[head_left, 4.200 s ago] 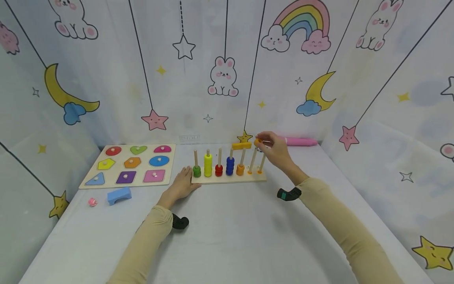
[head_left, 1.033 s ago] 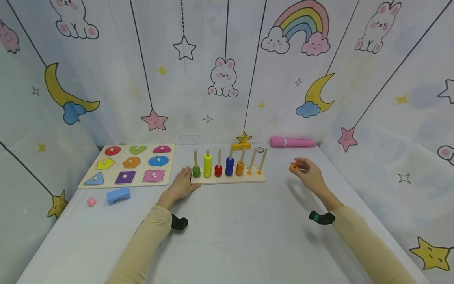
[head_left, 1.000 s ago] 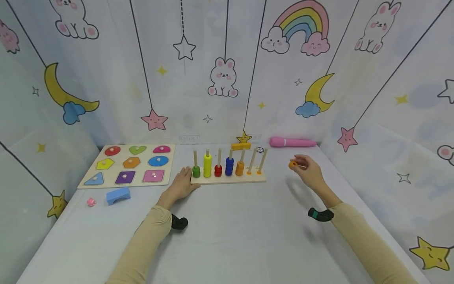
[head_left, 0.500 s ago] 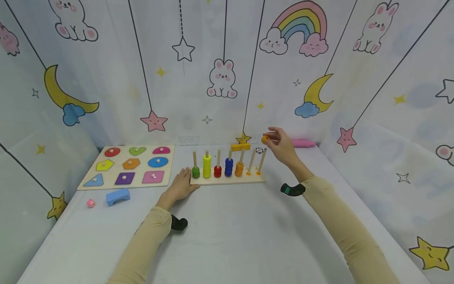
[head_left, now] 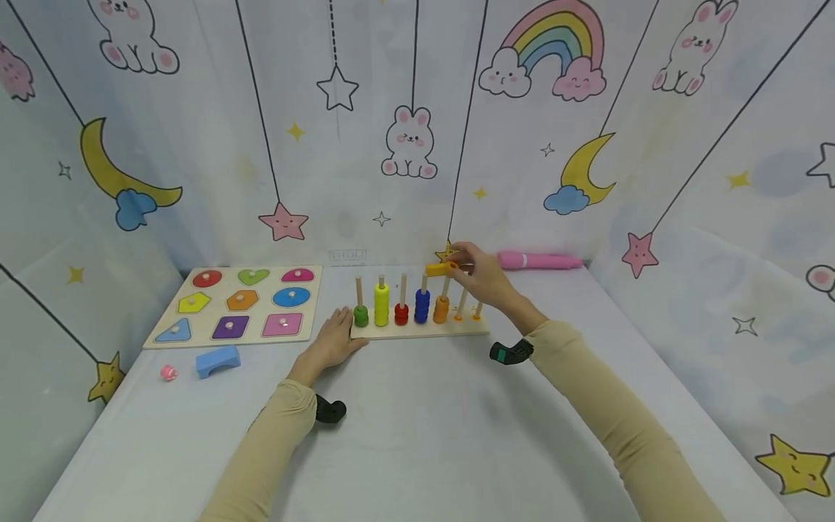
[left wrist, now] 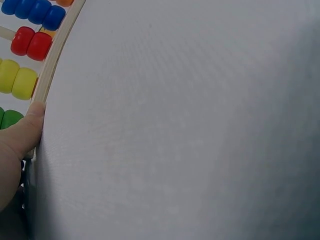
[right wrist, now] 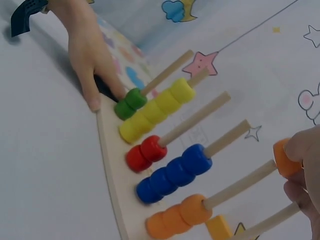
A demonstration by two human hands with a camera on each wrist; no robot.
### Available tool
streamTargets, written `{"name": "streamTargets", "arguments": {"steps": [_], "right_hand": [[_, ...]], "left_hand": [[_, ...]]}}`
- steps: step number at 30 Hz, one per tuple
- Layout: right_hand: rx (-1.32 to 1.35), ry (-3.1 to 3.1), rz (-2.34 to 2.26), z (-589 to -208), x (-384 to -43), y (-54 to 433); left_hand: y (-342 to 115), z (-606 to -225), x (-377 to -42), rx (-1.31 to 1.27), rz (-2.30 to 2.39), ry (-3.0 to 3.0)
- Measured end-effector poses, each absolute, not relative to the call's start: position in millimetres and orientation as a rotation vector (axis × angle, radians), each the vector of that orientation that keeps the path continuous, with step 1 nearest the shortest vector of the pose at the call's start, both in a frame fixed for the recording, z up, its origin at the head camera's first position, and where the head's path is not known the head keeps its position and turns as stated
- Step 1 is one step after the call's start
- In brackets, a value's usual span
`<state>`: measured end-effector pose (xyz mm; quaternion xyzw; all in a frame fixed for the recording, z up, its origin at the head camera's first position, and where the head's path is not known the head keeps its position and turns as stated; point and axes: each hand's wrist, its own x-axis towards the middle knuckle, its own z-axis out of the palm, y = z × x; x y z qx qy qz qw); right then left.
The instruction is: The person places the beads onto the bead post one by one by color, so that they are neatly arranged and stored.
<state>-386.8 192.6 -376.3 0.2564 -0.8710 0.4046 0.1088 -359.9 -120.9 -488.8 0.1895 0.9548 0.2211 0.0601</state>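
A wooden bead stacker (head_left: 424, 333) stands at the back of the table, its pegs carrying green, yellow, red, blue and orange beads. Its two rightmost pegs bear no beads. My left hand (head_left: 334, 339) holds the left end of the base, thumb along the front edge in the left wrist view. With thumb and fingertips, my right hand (head_left: 483, 277) pinches an orange bead (right wrist: 286, 157). That bead is just at the tip of the peg with the orange beads (right wrist: 180, 217); whether it touches the tip I cannot tell.
A shape puzzle board (head_left: 244, 346) lies left of the stacker. In front of it are a blue arch block (head_left: 218, 360) and a small pink piece (head_left: 168, 373). Behind the stacker are a yellow block (head_left: 435, 270) and a pink marker-like stick (head_left: 540, 261).
My right hand has carried the orange bead from the right side of the table leftward to above the orange-bead peg. My left hand has stayed at the base's end.
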Motion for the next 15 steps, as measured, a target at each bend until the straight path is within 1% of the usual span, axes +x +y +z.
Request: {"name": "streamTargets", "arguments": {"steps": [9, 15], "right_hand": [[0.732, -2.592, 1.142, -380.3, -386.5, 190.1], [0.781, -2.541, 1.092, -380.5, -388.3, 191.1]], "left_hand": [[-122.8, -493.0, -362.2, 0.575, 0.732, 2.867], [-124.0, -492.3, -361.6, 0.589, 0.771, 2.860]]}}
